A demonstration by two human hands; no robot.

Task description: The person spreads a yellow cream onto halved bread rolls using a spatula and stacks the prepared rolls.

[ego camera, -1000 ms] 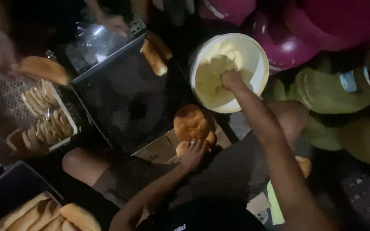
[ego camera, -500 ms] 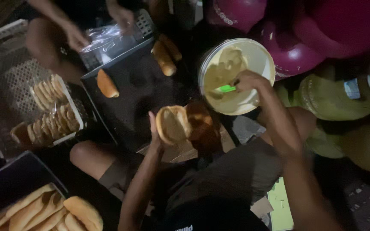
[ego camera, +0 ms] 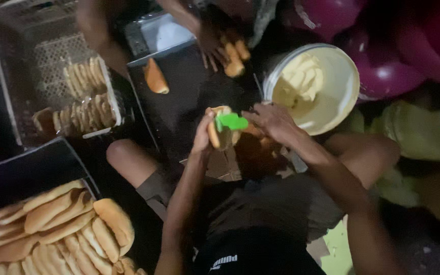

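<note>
Bread roll (ego camera: 216, 131), split, sits gripped in the left hand (ego camera: 203, 136) above the dark tray (ego camera: 179, 109) while the right hand (ego camera: 271, 121) pinches a green spreader (ego camera: 231, 121) against it; filled rolls (ego camera: 80, 97) line the crate, unfilled loaves (ego camera: 62, 224) wait, and the spread tub (ego camera: 342, 86) stands just beside.

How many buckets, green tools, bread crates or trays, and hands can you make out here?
White bucket of pale spread: 1
Green tool: 1
Crates or trays holding bread: 2 (white crate, dark tray)
Hands in view: 3 (left hand, right hand, another person's hand)
Total: 7
</note>
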